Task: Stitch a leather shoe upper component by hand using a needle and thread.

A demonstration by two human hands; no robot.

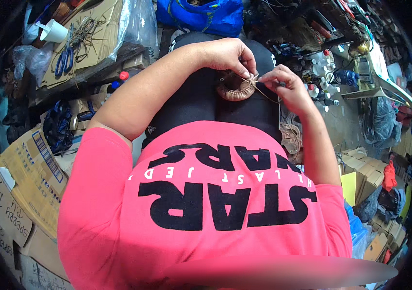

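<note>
Over the right thigh of the seated person, I see a brown ring-shaped piece (235, 94), with a smooth-looking outer wall and a rim gathered into small, even puckers around a dark hollow. The left hand (232, 55) arches above its far side, thumb and fingertips pinched together at the upper right edge of the rim. Just beside it, the right hand (289, 86) grasps a pale, thin cord (266, 96) between thumb and forefinger, the other fingers loosely curled; the cord crosses itself at the rim and one strand bows out below this hand. Whether the left fingertips grip cord, rim or both, I cannot tell.

For moving, my near limit is the pink-red shirt (225, 241), soft cloth with matte black lettering. Leftward, the elbow comes near a low bench (94, 76) whose dark edge slants past; it carries flat cardboard sheets (87, 48), blue-handled scissors (64, 59) and a smooth white cup (53, 32). Ahead, a glossy, creased blue bag (206, 18) sits close beyond the knees. Rightward, past the forearm, bare grey floor (344, 121) opens between a cluster of plastic bottles (318, 67) and stacked brown cartons (363, 169).
</note>
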